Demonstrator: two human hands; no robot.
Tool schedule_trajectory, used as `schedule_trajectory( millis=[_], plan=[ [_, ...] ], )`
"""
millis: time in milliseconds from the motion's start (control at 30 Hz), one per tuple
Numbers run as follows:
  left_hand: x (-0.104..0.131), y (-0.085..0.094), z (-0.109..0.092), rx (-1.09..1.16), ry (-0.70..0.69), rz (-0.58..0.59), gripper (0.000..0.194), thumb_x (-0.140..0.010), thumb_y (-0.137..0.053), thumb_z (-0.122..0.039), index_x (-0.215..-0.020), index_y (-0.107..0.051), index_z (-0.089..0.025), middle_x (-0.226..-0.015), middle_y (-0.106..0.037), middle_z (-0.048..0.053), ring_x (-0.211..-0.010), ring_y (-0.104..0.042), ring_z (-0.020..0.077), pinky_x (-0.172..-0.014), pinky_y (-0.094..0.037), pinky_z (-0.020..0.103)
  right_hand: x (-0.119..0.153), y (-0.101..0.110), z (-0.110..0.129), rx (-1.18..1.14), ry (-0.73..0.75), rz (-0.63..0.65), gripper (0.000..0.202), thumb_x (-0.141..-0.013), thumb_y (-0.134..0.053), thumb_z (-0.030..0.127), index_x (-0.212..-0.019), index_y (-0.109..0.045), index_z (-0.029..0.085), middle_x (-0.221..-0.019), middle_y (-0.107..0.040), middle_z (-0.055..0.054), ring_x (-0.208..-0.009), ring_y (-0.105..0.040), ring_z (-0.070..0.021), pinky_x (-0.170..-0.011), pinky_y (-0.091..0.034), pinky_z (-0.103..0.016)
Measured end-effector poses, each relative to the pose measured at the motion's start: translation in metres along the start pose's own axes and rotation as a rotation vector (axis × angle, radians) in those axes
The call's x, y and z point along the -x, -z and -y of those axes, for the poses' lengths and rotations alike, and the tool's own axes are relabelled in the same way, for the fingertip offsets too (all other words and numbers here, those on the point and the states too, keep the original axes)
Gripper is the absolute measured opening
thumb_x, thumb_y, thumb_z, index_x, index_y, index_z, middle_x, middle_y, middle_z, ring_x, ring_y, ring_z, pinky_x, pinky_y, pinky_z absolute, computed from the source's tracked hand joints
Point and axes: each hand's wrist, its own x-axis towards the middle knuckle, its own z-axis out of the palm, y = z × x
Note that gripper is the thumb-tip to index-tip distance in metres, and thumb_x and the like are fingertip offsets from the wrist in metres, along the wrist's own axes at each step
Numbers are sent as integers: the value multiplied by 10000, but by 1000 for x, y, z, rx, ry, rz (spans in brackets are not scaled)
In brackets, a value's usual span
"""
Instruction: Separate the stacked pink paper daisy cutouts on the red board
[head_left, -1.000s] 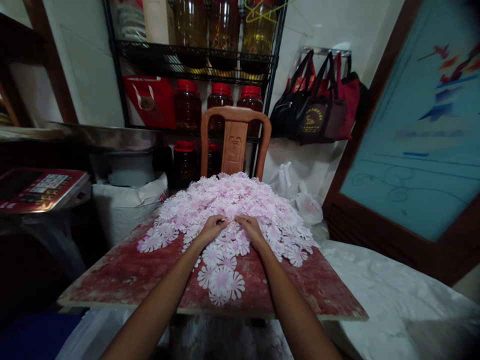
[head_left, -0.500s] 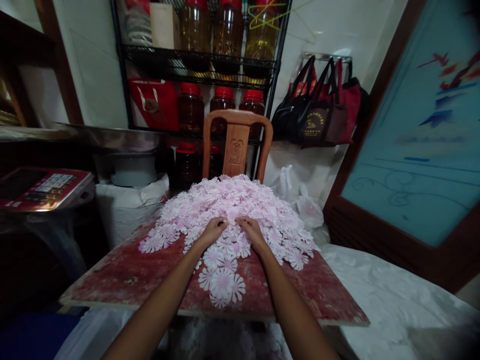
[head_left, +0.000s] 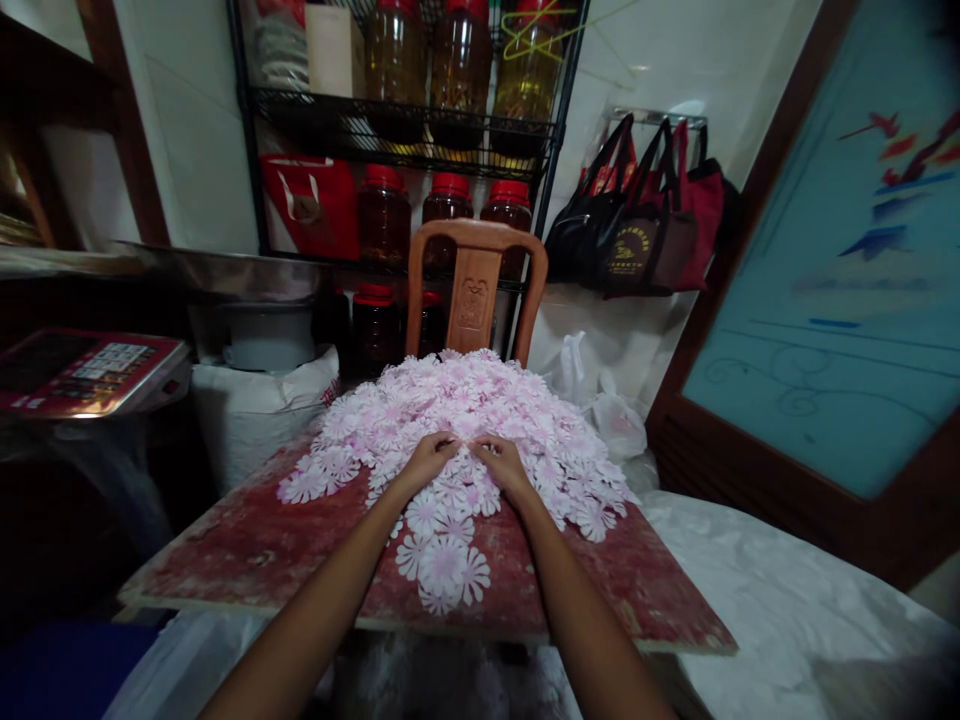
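Note:
A large heap of pale pink and white flower-shaped cutouts (head_left: 465, 390) covers the middle and back of the red board (head_left: 300, 560). At the heap's near side my left hand (head_left: 433, 457) and my right hand (head_left: 498, 460) face each other, fingertips almost meeting. The fingers of both are pinched together on a pale flower cutout, mostly hidden by the fingers and blending with the heap behind. Between my forearms, a few loose flower cutouts (head_left: 444, 568) overlap near the board's front edge.
A carved wooden chair (head_left: 472, 290) stands behind the board, before a black rack (head_left: 405, 130) of red-lidded jars. At left are a red scale (head_left: 90, 370) and a white sack (head_left: 255, 410). White sheeting (head_left: 765, 570) lies at right, below a framed glass door (head_left: 840, 300).
My hands have drawn slightly closer, and the fingertips now almost meet. The heap and the loose flower cutouts look the same; the view has shifted very slightly.

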Motion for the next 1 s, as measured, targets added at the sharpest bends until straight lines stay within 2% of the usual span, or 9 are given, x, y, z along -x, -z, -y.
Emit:
schedule_trajectory(
  millis=[167,267,400,667,867,1000],
  plan=[
    [-1,-2,2,36,27,-35,444,-580,-737,-518,-769,-613,-136,-644,-544,-20,-602,-483,112,-581,-367,219,1,0,3,-17,-5,19,191,-675,-691,365,-731,-745,190,-781,-721,-33,-784,-607,-203,-796,-428,-314],
    [0,-2,1,33,35,-35,457,-558,-746,-538,-706,-571,-143,-586,-494,-43,-548,-433,91,-543,-337,209,0,-1,2,-43,-35,7,196,-661,-686,363,-726,-748,189,-759,-722,-27,-753,-611,-199,-761,-443,-307],
    [1,-1,-2,10,29,-20,433,-584,-720,-539,-656,-558,-144,-546,-445,-55,-538,-393,86,-535,-306,208,-1,-1,-3,-76,-82,-35,199,-646,-678,371,-698,-743,191,-718,-716,-19,-707,-609,-196,-712,-456,-307],
    [1,0,-3,-35,11,-17,379,-636,-663,-495,-596,-475,-169,-542,-404,-56,-549,-369,95,-547,-288,220,1,-1,0,-104,-92,-30,231,-664,-696,392,-771,-768,201,-841,-746,-46,-839,-644,-228,-819,-467,-346],
    [2,2,-1,-53,-16,-8,327,-681,-623,-455,-607,-497,-163,-554,-406,-51,-570,-375,107,-573,-289,228,2,-1,4,-76,-86,-9,200,-641,-716,354,-747,-762,191,-780,-732,-34,-771,-628,-213,-782,-456,-332],
    [1,3,0,-44,-10,-28,369,-685,-634,-503,-610,-532,-156,-575,-459,-36,-603,-418,125,-609,-322,242,1,-1,3,-62,-81,-10,188,-639,-695,343,-727,-753,187,-750,-716,-21,-745,-610,-197,-765,-440,-313]
  ],
)
